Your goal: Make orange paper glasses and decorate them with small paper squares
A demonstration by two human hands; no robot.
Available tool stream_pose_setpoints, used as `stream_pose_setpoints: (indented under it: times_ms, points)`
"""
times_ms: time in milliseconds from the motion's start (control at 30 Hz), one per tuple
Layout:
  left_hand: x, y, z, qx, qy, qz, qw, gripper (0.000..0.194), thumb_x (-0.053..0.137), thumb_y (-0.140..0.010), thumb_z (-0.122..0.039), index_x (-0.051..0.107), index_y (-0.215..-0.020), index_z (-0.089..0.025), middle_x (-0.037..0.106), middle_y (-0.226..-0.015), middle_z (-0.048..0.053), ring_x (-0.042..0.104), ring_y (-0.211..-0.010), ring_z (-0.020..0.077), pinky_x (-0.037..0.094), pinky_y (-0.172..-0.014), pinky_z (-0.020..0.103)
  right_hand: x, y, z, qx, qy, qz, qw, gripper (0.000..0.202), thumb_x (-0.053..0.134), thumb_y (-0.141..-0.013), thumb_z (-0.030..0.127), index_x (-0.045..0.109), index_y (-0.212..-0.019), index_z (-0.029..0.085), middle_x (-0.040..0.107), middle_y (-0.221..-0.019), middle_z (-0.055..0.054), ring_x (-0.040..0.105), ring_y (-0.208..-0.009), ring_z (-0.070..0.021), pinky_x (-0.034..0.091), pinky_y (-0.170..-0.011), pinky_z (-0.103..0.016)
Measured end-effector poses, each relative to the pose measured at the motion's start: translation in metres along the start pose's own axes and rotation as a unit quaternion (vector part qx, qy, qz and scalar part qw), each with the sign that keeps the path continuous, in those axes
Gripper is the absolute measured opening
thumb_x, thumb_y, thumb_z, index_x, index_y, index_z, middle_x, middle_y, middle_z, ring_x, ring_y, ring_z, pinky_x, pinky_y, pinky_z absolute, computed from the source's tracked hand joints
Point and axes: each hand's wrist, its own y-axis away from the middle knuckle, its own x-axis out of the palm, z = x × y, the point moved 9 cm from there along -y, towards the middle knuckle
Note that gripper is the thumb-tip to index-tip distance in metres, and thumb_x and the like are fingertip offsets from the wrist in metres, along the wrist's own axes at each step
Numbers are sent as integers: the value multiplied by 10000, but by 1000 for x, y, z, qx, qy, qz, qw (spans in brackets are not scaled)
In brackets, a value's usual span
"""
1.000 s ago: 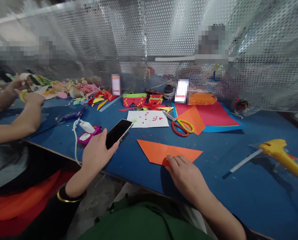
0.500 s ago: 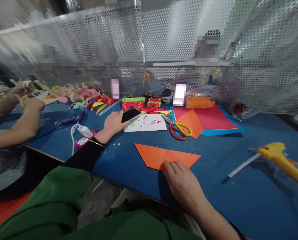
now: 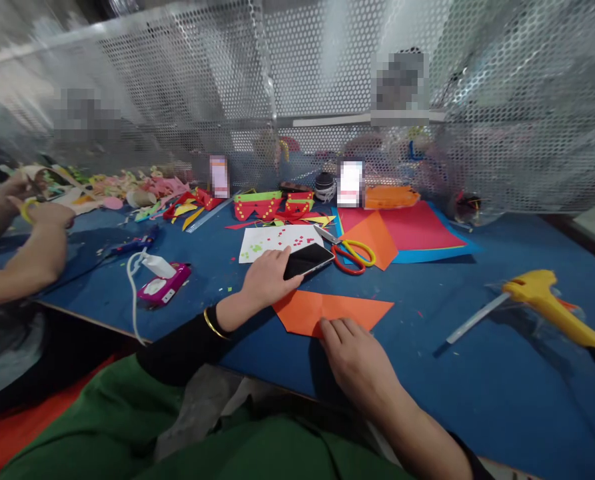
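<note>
Near the centre of the frame, the left hand [image 3: 264, 283] grips a black phone [image 3: 308, 260] by its left end. Just below centre lies a folded orange paper [image 3: 350, 309], its near edge under the right hand's [image 3: 360, 357] close-set fingertips; whether they pinch it, I cannot tell.
</note>
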Motion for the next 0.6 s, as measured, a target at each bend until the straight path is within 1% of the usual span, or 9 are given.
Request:
stream_pose_setpoints:
  times_ms: [67,133,267,367,467,533,600]
  points:
    - [6,-1,-2,6,-1,2,1000,687,553,-912,-459,472,-1428,-13,647,-1282,242,588,-1204,372,464,-1039,483,1,0,1,-1,-2,5,1000,273,539,-922,81,644,-1172,49,676,-908,-102,575,-799,-230,440,-675,-347]
    - [11,-1,0,13,1,5,1000,679,542,-913,-458,475,-1419,-10,636,-1298,250,581,-1212,374,459,-1048,493,1,1,1,-1,-2,10,1000,271,560,-910,83,645,-1165,52,670,-897,-96,572,-792,-230,438,-675,-348]
    - [18,-1,8,35,18,19,999,638,558,-892,-449,502,-1393,-57,626,-1337,229,569,-1250,359,459,-1063,485,0,0,1,-1,1,15,1000,269,569,-906,88,642,-1162,52,666,-889,-96,575,-781,-233,440,-668,-352]
    - [21,-1,11,36,34,22,999,655,570,-875,-440,484,-1414,-78,615,-1361,225,556,-1277,360,448,-1078,496,4,-1,1,0,6,23,1000,281,549,-920,86,631,-1187,53,681,-918,-114,597,-805,-234,455,-682,-348]
    - [20,-1,14,19,59,19,998,680,536,-887,-456,464,-1435,-60,611,-1360,241,551,-1279,373,430,-1083,513,5,1,1,4,6,40,999,290,519,-942,102,628,-1210,79,707,-965,-127,631,-839,-235,487,-701,-341]
    - [18,0,18,4,86,20,996,695,534,-879,-478,477,-1430,-58,612,-1360,243,545,-1284,383,417,-1086,516,-3,1,-5,15,-23,46,999,277,486,-965,126,633,-1198,112,727,-997,-121,656,-849,-220,516,-708,-328]
    - [15,1,25,-17,121,24,992,695,556,-851,-501,520,-1397,-73,631,-1336,235,554,-1269,397,420,-1071,525,-19,-3,-19,28,-68,44,996,278,455,-984,160,627,-1201,137,739,-1030,-109,678,-866,-200,540,-717,-309]
